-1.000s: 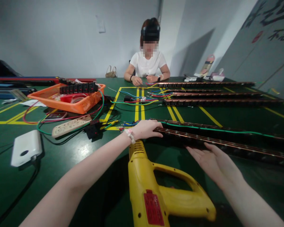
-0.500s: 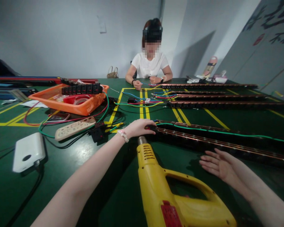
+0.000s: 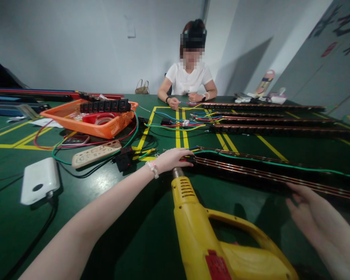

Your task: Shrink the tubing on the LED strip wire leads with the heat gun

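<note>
My left hand (image 3: 175, 160) is closed around the left end of a long black strip with copper rails (image 3: 245, 169). Its fingers partly hide that end. Under the strip's right part, my right hand (image 3: 315, 217) is open, palm turned inward, with its fingertips close to the strip's near edge; whether they touch it I cannot tell. A green wire (image 3: 268, 158) runs along a second strip just behind. Directly in front of my left hand lies a yellow heat gun (image 3: 192, 217), its metal nozzle pointing at the strip's held end.
Across the table sits a person in white (image 3: 189, 79), hands at a wired strip (image 3: 262, 107). More strips (image 3: 280, 130) lie between us. To the left are an orange basket (image 3: 111, 130), a beige power strip (image 3: 96, 153), black sockets (image 3: 124, 159) and a white power bank (image 3: 41, 181).
My right hand has moved to the right, its fingers coming up close to the strip's near edge. The left hand keeps its hold on the strip's end. The view has shifted slightly.
</note>
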A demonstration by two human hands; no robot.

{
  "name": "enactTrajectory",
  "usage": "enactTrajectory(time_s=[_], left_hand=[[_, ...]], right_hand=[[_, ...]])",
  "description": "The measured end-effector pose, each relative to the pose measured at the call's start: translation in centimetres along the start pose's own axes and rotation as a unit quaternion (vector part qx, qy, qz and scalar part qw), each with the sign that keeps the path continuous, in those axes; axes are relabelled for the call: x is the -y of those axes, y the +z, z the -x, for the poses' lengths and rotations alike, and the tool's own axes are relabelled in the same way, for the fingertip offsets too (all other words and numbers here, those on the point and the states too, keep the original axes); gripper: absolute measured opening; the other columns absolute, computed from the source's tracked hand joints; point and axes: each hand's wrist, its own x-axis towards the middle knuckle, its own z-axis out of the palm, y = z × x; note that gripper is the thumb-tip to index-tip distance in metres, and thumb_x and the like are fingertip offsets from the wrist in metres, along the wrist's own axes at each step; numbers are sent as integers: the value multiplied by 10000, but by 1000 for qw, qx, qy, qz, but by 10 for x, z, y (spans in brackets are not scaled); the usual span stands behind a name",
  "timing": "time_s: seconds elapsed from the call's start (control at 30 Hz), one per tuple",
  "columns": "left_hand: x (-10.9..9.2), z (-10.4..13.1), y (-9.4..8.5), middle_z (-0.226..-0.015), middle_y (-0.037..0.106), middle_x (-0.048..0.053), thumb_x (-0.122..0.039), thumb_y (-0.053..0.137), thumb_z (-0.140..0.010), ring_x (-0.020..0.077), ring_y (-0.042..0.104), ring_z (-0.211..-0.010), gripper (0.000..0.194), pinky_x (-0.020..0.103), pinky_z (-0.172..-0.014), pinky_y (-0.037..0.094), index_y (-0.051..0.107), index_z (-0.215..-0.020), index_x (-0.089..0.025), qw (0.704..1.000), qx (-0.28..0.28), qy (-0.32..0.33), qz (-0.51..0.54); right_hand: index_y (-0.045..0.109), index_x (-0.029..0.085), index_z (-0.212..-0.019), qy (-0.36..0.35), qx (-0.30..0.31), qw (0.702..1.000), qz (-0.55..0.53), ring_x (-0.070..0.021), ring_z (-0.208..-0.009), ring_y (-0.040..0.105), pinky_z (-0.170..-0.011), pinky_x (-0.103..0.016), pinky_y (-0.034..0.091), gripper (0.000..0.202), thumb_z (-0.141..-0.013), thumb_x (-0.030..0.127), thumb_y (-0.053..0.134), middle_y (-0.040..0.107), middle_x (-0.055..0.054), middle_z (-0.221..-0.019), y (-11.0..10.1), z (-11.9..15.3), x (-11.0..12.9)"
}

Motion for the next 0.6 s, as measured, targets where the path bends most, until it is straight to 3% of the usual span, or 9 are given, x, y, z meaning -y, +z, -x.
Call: enactTrajectory(time_s=[0.1,0.23,0.5,0.6], left_hand=[[2,8,-2,-1132,580,32,-524,485,-832,149,553,-1031,476,246,-915,420,544,-1198,-226,1000,-9,-8,2],[5,15,-3,-1154,568,38,-507,483,-839,143,551,-1035,474,239,-913,426,540,-1217,-226,1000,-21,-22,3],[2,20,-10,-1224,526,58,-490,381,-892,154,527,-1080,507,257,-929,411,463,-1308,-212,999,-16,-31,-41],[1,22,-21,-1124,581,45,-467,287,-929,121,549,-1004,467,224,-879,411,559,-1187,-189,999,-5,-43,-15]], right_hand=[[367,114,-1359,8,5,1000,8,-57,-1292,311,-1208,-376,181,525,-845,209,410,347,-76,-1288,4,1,1],[324,158,-1388,-14,36,998,47,-52,-1325,256,-1231,-358,129,587,-818,203,459,316,-64,-1313,9,-7,1],[331,164,-1386,-71,81,983,147,-53,-1306,291,-1211,-339,209,582,-821,220,460,319,-67,-1313,7,-29,4],[366,213,-1367,-92,80,972,201,-70,-1324,268,-1221,-347,179,587,-796,236,496,292,-46,-1339,3,-33,-1]])
